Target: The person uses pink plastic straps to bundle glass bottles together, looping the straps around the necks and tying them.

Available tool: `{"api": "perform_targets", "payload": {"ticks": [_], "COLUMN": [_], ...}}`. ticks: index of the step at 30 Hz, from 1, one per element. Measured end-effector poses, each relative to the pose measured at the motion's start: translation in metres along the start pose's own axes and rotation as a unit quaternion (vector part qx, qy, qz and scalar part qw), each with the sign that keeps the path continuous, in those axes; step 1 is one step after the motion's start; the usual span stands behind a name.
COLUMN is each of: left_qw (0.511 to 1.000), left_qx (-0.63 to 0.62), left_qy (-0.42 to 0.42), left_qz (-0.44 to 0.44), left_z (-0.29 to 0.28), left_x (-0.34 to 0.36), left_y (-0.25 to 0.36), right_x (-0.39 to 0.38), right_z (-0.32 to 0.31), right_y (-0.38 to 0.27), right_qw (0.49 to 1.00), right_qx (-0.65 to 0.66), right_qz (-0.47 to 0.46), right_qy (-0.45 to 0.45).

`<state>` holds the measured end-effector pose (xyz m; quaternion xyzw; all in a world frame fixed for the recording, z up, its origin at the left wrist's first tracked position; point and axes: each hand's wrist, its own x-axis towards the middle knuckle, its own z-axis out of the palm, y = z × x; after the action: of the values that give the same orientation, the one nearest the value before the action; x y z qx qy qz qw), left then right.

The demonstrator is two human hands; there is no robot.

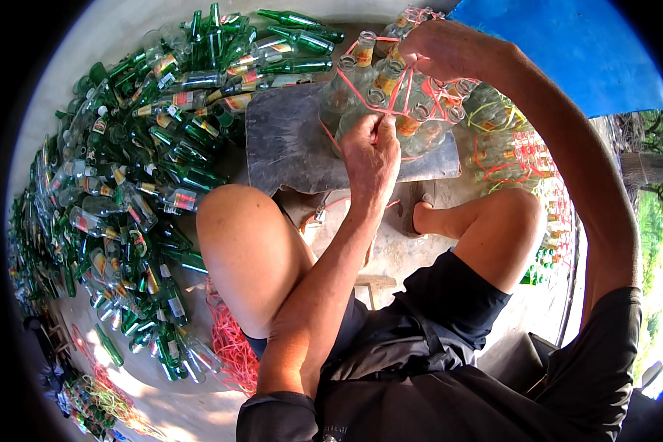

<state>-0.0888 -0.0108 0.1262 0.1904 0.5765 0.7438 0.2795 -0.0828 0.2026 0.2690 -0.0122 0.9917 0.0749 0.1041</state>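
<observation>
A bundle of clear glass bottles (337, 96) stands upright on a low dark board in front of me, with pink plastic twine (357, 90) running round and across the necks. At the near edge of the bundle, my left hand (373, 151) pinches the twine between thumb and fingers. My right hand (449, 50) reaches over the far side, its fingers curled down among the necks where strands of twine meet. Its fingertips are partly hidden, but twine leads straight out from under them.
A large heap of green and clear bottles (177, 140) fills the left side. Tied bottle bundles (508, 158) stand to the right, near a blue sheet (567, 51). Loose pink twine (232, 346) lies beside my left leg. The dark board (291, 140) rests between my feet and the heap.
</observation>
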Motion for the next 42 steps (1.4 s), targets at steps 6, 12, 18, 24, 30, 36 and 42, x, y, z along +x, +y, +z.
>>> {"api": "perform_targets", "payload": {"ticks": [6, 12, 18, 24, 30, 36, 42], "left_qw": [1.0, 1.0, 1.0, 1.0, 1.0, 1.0, 1.0], "left_qx": [0.007, -0.013, -0.008, 0.012, -0.01, -0.006, 0.011], "left_qy": [0.005, 0.017, 0.012, 0.01, 0.005, 0.004, 0.006], "left_qz": [0.006, 0.005, -0.002, 0.006, -0.011, -0.013, -0.023], "left_z": [0.001, 0.004, 0.004, 0.005, 0.003, 0.007, 0.007], "left_x": [0.001, 0.002, 0.0, 0.001, 0.001, 0.0, 0.0], "left_y": [-0.006, -0.011, -0.007, -0.011, -0.008, -0.008, -0.006], "right_x": [0.007, 0.011, 0.014, 0.031, 0.044, 0.043, 0.068], "right_z": [0.009, 0.01, 0.002, 0.005, 0.015, 0.011, -0.006], "right_y": [-0.003, 0.0, -0.009, 0.006, 0.01, 0.013, -0.008], "right_qw": [0.999, 0.999, 0.999, 0.996, 0.997, 0.999, 0.994], "right_qx": [0.016, 0.019, -0.006, -0.074, -0.059, 0.019, -0.025], "right_qz": [0.003, 0.0, -0.001, -0.046, -0.04, -0.028, 0.054], "right_qy": [0.029, 0.036, 0.04, 0.01, 0.001, 0.015, -0.096]}}
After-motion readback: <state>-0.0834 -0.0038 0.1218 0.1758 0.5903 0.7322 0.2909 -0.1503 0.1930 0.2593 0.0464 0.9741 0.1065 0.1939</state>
